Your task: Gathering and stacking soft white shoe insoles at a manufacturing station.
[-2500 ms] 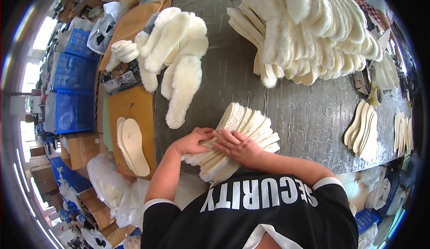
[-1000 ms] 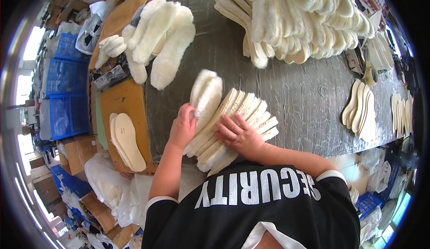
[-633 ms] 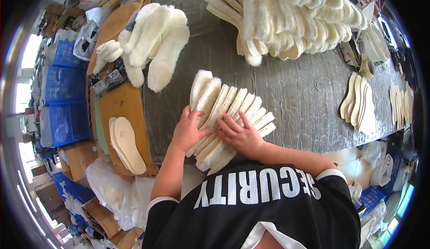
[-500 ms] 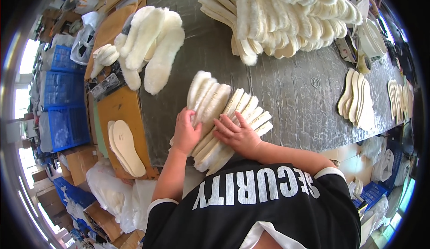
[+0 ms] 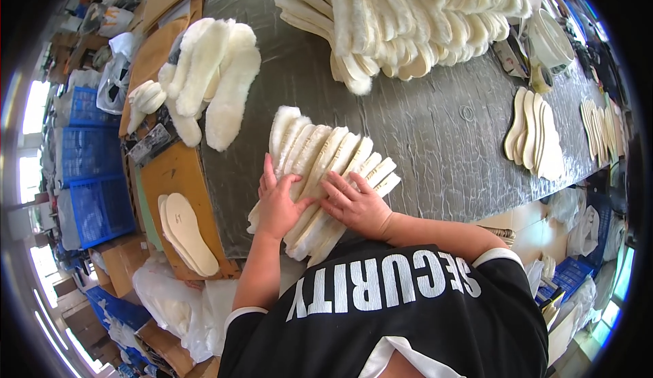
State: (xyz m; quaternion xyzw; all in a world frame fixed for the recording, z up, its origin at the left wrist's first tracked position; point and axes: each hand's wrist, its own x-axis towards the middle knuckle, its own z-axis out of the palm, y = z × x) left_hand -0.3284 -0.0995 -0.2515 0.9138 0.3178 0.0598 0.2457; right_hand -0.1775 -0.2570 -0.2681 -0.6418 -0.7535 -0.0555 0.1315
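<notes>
on the grey bench [image 5: 415,126], left hand [image 5: 277,204] and right hand [image 5: 358,209], fingers spread, steady fluffy insoles [image 5: 314,152], where soft, even pushes should work best.

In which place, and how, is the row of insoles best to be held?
Probably at the middle of the row of insoles, squeezed inward from its left and right sides: they seem to stand on edge, and their far ends fan apart.
</notes>
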